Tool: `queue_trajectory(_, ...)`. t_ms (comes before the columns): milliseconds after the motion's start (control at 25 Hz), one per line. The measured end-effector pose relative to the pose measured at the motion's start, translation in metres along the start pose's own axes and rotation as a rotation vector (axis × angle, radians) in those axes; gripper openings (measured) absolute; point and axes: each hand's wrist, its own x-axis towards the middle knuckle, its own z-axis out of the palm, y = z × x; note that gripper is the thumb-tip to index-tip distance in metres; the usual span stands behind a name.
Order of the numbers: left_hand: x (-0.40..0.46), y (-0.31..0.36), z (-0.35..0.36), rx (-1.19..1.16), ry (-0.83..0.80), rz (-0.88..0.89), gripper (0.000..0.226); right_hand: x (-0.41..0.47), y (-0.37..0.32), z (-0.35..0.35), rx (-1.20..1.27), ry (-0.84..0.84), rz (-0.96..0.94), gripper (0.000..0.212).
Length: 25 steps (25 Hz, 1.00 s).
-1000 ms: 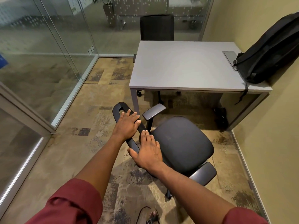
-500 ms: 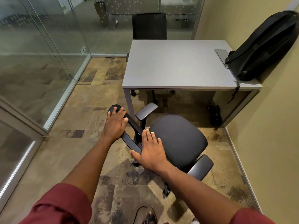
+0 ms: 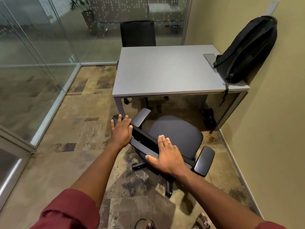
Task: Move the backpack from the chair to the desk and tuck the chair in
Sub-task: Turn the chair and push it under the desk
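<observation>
The black office chair (image 3: 177, 134) stands in front of the grey desk (image 3: 165, 71), its seat facing the desk and its backrest top towards me. My left hand (image 3: 121, 132) lies over the left end of the backrest, fingers draped across the top edge. My right hand (image 3: 166, 156) presses on the backrest further right, fingers straight and thumb on the near side. The black backpack (image 3: 247, 52) sits on the desk's far right corner, leaning on the wall, with a strap hanging over the front edge.
A second black chair (image 3: 137, 33) is behind the desk. Glass walls (image 3: 33, 63) close the room on the left and at the back, and a yellow wall (image 3: 272, 129) is close on the right. My sandalled feet (image 3: 200, 223) show at the bottom.
The chair has rolled a little closer to the desk with both hands on its backrest. My right hand has slid further right along the backrest.
</observation>
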Motion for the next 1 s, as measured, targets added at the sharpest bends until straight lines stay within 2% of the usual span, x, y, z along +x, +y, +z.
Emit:
queue_trajectory(240, 0.02, 0.052, 0.016, 0.196, -0.155, 0.1, 0.053, 0.001, 0.058, -0.019, -0.089, 0.09, 0.086, 0.114)
queue_trajectory(480, 0.035, 0.112, 0.035, 0.233, -0.181, 0.036, 0.055, 0.016, 0.126, -0.049, -0.171, 0.13, 0.124, 0.116)
queue_trajectory(720, 0.052, 0.174, 0.059, 0.266, -0.2, -0.029, 0.065, 0.044, 0.21, -0.085, -0.181, 0.057, -0.012, 0.109)
queue_trajectory(1000, 0.09, 0.227, 0.087, 0.24, -0.219, 0.123, 0.06, 0.087, 0.302, -0.122, -0.181, 0.012, -0.124, 0.101)
